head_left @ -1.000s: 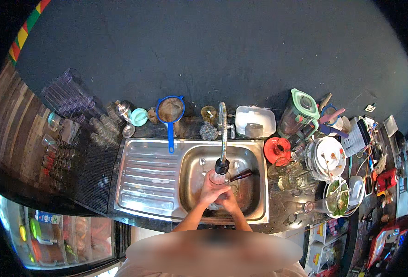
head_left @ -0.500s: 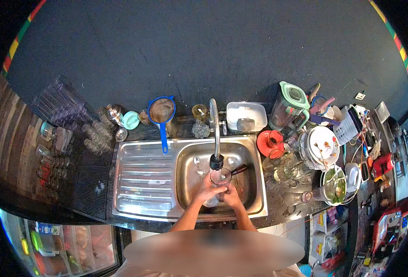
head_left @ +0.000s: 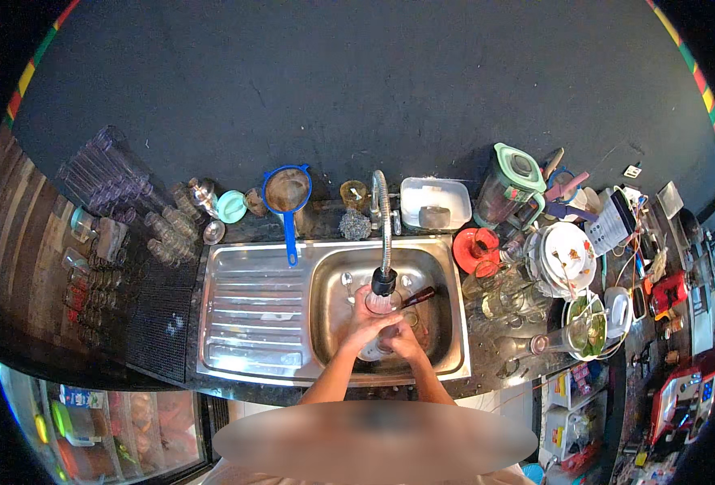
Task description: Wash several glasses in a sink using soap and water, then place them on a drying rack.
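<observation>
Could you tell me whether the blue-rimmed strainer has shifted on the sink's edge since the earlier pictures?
No. The blue-rimmed strainer lies as before, handle over the sink rim.

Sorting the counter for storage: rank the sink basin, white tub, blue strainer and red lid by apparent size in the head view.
1. Sink basin
2. White tub
3. Blue strainer, handle included; close to the tub, so unsure
4. Red lid

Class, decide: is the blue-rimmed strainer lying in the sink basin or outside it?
Outside. The strainer rests behind the sink, handle reaching over the drainboard.

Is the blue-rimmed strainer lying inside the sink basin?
No. The blue-rimmed strainer sits on the counter behind the sink, only its handle reaching over the draining board.
</observation>
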Tool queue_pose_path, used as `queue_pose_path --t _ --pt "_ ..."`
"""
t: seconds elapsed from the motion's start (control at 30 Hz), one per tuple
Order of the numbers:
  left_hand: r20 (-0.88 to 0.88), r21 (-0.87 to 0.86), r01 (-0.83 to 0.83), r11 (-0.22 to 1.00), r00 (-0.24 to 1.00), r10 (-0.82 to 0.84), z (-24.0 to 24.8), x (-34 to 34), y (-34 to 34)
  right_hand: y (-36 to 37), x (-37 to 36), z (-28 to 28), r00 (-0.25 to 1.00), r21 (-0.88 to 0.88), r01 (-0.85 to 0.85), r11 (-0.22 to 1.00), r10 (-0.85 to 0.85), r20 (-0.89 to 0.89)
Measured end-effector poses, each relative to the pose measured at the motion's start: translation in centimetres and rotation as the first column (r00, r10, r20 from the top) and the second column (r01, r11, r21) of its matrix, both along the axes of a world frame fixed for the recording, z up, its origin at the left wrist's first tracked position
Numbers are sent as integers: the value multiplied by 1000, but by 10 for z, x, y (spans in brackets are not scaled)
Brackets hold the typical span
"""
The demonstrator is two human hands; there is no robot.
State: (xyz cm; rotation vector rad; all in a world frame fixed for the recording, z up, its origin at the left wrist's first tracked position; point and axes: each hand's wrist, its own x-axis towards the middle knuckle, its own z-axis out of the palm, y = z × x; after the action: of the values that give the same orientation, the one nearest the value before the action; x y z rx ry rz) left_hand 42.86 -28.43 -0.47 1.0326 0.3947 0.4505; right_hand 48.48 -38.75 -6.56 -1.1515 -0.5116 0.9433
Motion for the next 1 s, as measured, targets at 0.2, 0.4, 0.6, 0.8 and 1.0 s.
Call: queue_pose_path --t 0.2,0.4,0.6,0.8,1.0 --pt "-303 -95 -186 978 941 150 -6 -3 11 -10 -4 24 930 -206 173 963 -91 355" --pt "-219 -603 65 795 945 -243 -39 -10 17 -25 6 72 983 -332 -142 933 93 -159" --pt "-261 -744 39 667 902 -343 -13 -7 1 -30 26 99 958 -408 -125 904 3 -286" --pt "-284 -715 -113 689 949 -139 -30 -35 48 -35 39 20 427 -262 494 829 32 904" --pt "-337 -677 -137 723 931 -139 -9 -69 77 -11 49 -5 674 -639 420 644 250 695"
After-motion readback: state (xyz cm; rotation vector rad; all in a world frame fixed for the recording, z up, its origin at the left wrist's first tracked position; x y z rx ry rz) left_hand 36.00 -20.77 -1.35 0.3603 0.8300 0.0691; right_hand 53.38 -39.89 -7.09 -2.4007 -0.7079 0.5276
